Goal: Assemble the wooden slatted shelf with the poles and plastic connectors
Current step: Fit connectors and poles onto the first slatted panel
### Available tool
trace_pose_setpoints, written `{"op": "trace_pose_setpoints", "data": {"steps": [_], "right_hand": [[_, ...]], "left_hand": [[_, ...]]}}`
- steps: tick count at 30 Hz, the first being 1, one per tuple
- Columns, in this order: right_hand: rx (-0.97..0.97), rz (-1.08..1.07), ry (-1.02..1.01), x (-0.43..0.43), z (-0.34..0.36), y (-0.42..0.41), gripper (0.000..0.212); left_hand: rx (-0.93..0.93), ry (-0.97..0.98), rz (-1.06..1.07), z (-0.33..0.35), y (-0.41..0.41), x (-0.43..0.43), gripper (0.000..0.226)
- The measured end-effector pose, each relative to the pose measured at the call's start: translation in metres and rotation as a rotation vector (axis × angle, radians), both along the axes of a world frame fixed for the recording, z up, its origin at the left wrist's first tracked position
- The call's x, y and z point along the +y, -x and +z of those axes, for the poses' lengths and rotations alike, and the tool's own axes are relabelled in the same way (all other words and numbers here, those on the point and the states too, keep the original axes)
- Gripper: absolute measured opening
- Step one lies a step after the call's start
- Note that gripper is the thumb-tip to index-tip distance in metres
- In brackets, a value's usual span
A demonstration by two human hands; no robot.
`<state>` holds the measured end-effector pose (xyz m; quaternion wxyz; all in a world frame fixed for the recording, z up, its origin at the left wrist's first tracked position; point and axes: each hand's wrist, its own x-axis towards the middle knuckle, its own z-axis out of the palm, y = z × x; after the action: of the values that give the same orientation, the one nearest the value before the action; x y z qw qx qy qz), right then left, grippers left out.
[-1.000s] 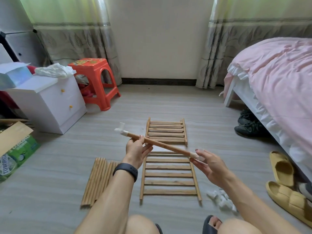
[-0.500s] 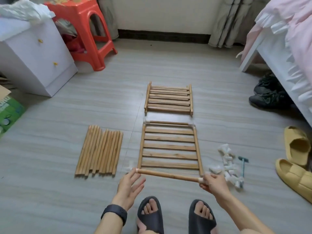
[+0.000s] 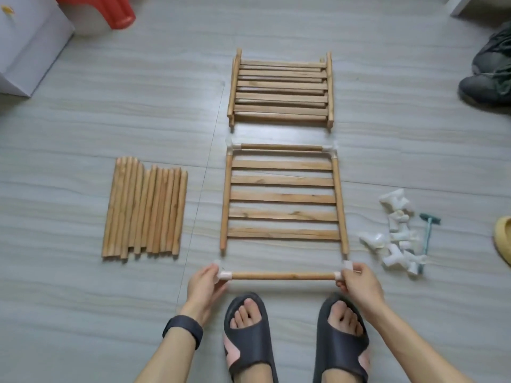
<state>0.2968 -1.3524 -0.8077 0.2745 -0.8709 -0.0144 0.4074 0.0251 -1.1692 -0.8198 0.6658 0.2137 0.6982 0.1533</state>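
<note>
The left hand (image 3: 206, 286) and right hand (image 3: 359, 283), gripping its white plastic connectors (image 3: 224, 275), now hold the round wooden pole (image 3: 282, 276) lowered, the slatted wooden panel (image 3: 282, 197) just beyond them, ready to join

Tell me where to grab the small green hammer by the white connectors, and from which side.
Take the green hammer by the middle of its handle, from above, on the right. It lies flat, head at the far end; the white connectors crowd its left and its near end, while the floor on its right is bare.
</note>
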Motion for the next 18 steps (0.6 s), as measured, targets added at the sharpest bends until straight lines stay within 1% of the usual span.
{"op": "trace_pose_setpoints", "data": {"steps": [2, 5, 7, 9, 12, 14, 17, 18], "right_hand": [[-0.065, 0.034, 0.005, 0.001, 0.008, -0.001, 0.013], [-0.107, 0.06, -0.003, -0.003, 0.004, -0.003, 0.012], [-0.118, 0.083, -0.022, -0.006, -0.004, -0.003, 0.018], [-0.106, 0.057, -0.041, -0.003, -0.004, -0.003, 0.024], [-0.03, -0.038, -0.062, -0.002, -0.005, -0.006, 0.029], [0.008, -0.096, -0.062, -0.004, -0.009, -0.008, 0.025], [0.023, -0.16, -0.065, -0.005, -0.014, -0.013, 0.008], [0.022, -0.181, -0.07, -0.004, -0.016, -0.015, 0.008]], "left_hand": [[0.06, -0.004, -0.024, -0.007, -0.004, 0.002, 0.02], [0.137, -0.014, -0.023, -0.011, -0.013, 0.007, 0.022], [0.154, -0.033, -0.014, -0.015, -0.017, 0.01, 0.025], [0.136, -0.046, -0.006, -0.016, -0.018, 0.012, 0.027], [0.161, -0.073, -0.048, -0.018, -0.018, 0.014, 0.023], [0.205, -0.107, -0.106, -0.02, -0.016, 0.014, 0.023], [0.269, -0.155, -0.181, -0.025, -0.015, 0.016, 0.032], [0.285, -0.168, -0.189, -0.026, -0.017, 0.018, 0.032]]}}
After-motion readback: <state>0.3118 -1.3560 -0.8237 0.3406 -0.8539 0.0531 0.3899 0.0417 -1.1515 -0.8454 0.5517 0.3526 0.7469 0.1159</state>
